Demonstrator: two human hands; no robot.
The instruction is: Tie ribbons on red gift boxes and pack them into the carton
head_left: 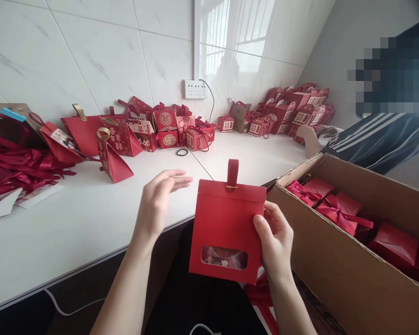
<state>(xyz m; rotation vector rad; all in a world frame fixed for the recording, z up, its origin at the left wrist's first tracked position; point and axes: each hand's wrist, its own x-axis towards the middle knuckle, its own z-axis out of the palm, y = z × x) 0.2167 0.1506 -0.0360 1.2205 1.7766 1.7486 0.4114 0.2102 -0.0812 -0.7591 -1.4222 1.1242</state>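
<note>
- The white counter [91, 228] spans from 9 to 1 o'clock, taking the red box as the middle of the dial.
- A carton [300, 223] stands at 3 o'clock, beside the right forearm; red packs [393, 242] lie in it, some tied with bows.
- A co-worker's sleeve [366, 139] shows at 2 o'clock; that person's hand [304, 134] is by a heap of gift boxes [279, 116] at 1 o'clock.
- More gift boxes line the wall at 11 o'clock, and dark red ribbons [24, 167] lie piled between 9 and 10.
- The red box [226, 218] is held up in front of the counter's near edge, between the two hands. Its long axis runs from 6 to 12, the top leaning slightly towards 1.
- The right hand [275, 235] is the nearer: at 3 o'clock it grasps the side edge, thumb at the front, fingers curled behind.
- The left hand [157, 197], between 9 and 10, holds nothing visible; its fingers reach loosely towards the upper left corner, seemingly just short of touching.
- The window [225, 258] sits at 6 o'clock on the box, contents unclear.
- The strap [233, 172] rises at 12.
- A black ring [182, 152] lies towards 11.
</note>
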